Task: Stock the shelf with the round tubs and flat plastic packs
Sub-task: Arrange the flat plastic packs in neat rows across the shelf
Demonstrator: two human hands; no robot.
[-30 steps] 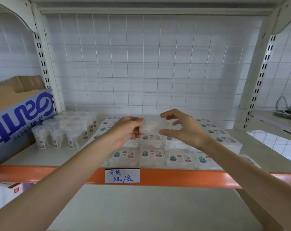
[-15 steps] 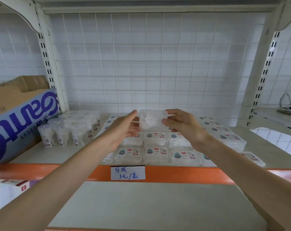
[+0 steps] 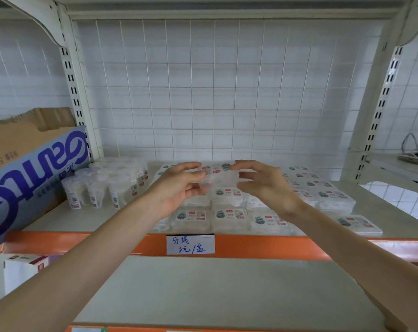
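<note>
A flat plastic pack [image 3: 218, 174] is held clear above the shelf [image 3: 380, 202], roughly level with its label uppermost, over the middle of the stocked packs [image 3: 228, 215] lying at its six o'clock. It is gripped at both short ends. The left hand [image 3: 176, 188] is curled about the nine o'clock end and the right hand [image 3: 265, 185] about the three o'clock end, the fingers [image 3: 245, 164] partly closed so that the pack is pinched between them and the thumbs. This two-handed hold is judged to keep the pack square to the rows, so that it can be lowered flat. No obstruction is seen between the pack and the rows beneath, though these lie close together and little room for error is judged to be left on either side. The round tubs [image 3: 107, 188] stand upright in a group at nine o'clock, well apart from the pack. Beyond them a cardboard box [image 3: 35, 173] is noted. The wire grid panel [image 3: 227, 92] closes the back at twelve o'clock. A handwritten price label [image 3: 190, 244] is fixed to the orange rail [image 3: 287, 246] at six o'clock.
</note>
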